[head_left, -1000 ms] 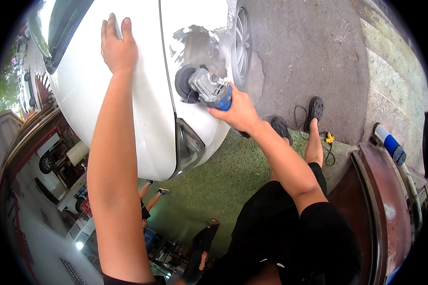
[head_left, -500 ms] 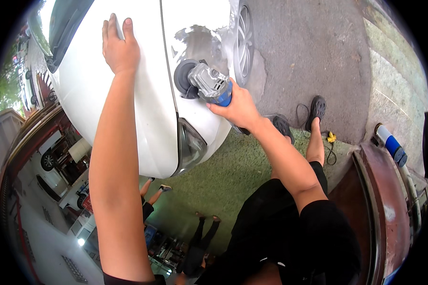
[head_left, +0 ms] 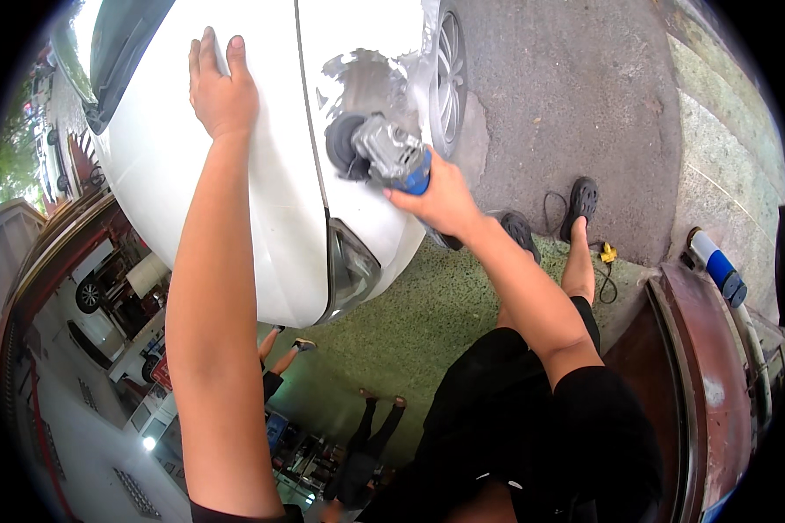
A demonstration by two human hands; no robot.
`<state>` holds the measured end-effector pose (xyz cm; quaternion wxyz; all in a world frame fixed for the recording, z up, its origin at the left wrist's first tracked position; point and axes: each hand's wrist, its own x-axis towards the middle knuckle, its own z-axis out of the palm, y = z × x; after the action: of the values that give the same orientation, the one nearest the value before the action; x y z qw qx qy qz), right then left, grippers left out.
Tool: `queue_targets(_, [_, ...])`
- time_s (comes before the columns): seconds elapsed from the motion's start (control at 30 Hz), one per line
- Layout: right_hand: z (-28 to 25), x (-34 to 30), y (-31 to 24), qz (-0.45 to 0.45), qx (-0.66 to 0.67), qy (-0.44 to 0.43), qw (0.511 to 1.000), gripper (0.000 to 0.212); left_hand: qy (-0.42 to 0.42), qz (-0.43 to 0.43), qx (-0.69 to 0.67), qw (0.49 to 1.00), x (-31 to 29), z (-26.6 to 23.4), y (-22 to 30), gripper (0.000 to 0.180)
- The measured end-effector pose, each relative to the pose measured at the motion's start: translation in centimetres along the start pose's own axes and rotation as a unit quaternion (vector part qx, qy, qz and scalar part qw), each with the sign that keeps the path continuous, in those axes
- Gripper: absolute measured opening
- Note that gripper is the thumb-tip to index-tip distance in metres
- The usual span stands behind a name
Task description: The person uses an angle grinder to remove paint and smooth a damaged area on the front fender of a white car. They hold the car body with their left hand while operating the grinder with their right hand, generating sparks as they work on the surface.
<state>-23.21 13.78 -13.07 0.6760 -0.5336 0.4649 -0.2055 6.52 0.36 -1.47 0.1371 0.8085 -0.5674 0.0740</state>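
Note:
My right hand is wrapped round the body of an angle grinder, grey at its head and blue along the grip. The grinder's dark round disc lies against the white fender of a car, at the lower edge of a sanded grey patch with a ragged border. My left hand rests flat on the white hood, fingers stretched out and thumb apart, holding nothing. Between my hands runs the seam of hood and fender. The disc's contact face is hidden.
A wheel stands right of the fender, a headlight below it. A cable with a yellow plug lies by my shoes. A blue-and-white post and a reddish-brown panel are at right. Other people stand behind at lower left.
The grinder and my right hand have shifted slightly right, with the disc a little farther from the hood seam. My left hand stays on the hood, almost unmoved.

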Motion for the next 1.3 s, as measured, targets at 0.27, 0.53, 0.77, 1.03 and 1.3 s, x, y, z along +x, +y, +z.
queue_targets(0.27, [-1.0,-1.2,0.9,-0.005,-0.003,-0.049,0.999,0.079,-0.027,-0.027,-0.004,0.999,-0.4,-0.2,0.3,0.071])
queue_targets(0.53, [-1.7,2.4,-1.0,-0.017,0.008,0.001,1.0,0.086,-0.021,-0.015,0.001,1.0,-0.2,-0.2,0.1,0.072])
queue_targets(0.77, [-4.1,2.6,-3.1,0.007,0.003,-0.048,0.999,0.084,-0.011,-0.019,0.008,1.0,-0.2,-0.2,0.5,0.074])
queue_targets(1.03, [-6.2,3.7,-5.3,0.015,-0.001,-0.098,0.995,0.075,-0.025,-0.029,-0.014,0.999,-0.2,-0.3,0.5,0.07])
queue_targets(1.3, [-7.1,4.1,-5.2,0.022,0.024,-0.128,0.991,0.078,-0.017,-0.02,0.037,0.999,-0.1,-0.1,0.4,0.071])
